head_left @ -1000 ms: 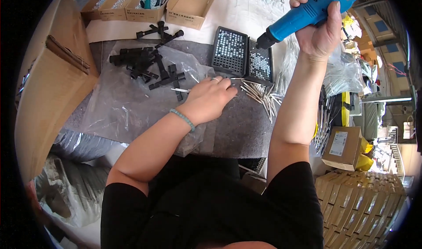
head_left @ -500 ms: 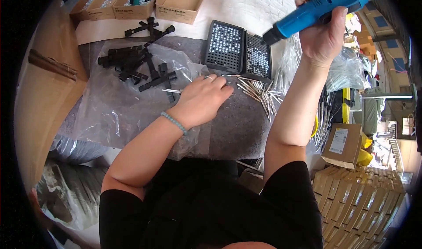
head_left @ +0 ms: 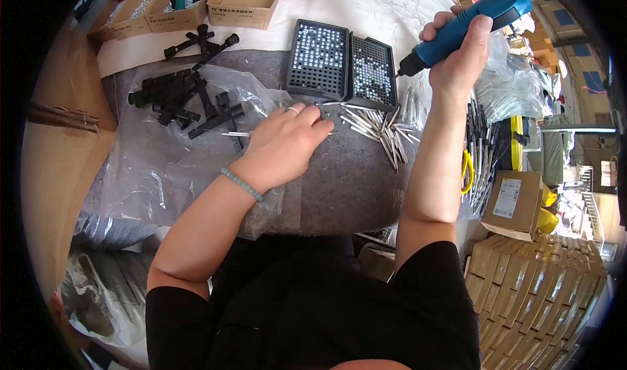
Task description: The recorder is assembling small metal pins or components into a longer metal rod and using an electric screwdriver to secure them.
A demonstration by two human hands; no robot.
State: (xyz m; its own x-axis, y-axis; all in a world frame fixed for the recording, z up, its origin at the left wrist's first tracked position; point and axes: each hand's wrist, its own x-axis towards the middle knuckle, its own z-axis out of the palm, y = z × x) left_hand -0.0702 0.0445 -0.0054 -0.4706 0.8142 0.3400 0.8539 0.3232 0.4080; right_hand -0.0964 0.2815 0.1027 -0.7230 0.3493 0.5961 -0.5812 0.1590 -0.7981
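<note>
Your right hand grips the driver raised, your left hand lies loosely curled beside the pins, so pick one next.

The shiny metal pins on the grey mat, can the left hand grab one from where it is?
Probably yes. The left hand lies on the grey mat with its fingertips right beside the metal pins, and nothing lies between them. The right hand holds the blue screwdriver up, out of the way.
</note>
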